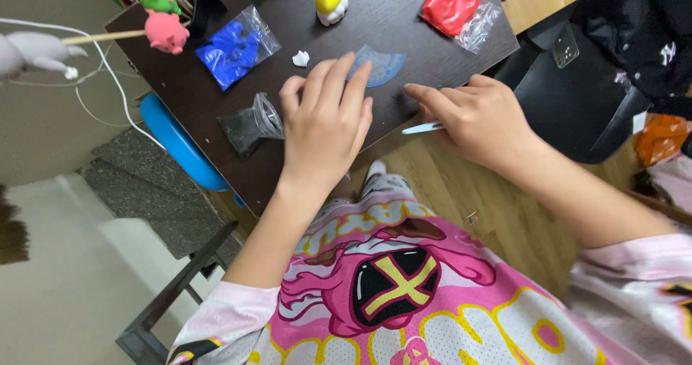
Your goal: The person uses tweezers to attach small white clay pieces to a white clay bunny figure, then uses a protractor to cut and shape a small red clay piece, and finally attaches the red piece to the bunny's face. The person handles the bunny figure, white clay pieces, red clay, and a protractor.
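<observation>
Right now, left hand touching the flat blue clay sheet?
Touching. Head view: left hand fingertips lie flat on the blue clay sheet, covering its near edge.

Under my left hand's (pixel 324 123) fingertips lies a pale blue sheet (pixel 380 67); left of that hand sit a black clay bag (pixel 245 128) and a deep blue one (pixel 234 47). Beyond my right hand (pixel 472 116), red clay (pixel 449 4).
</observation>
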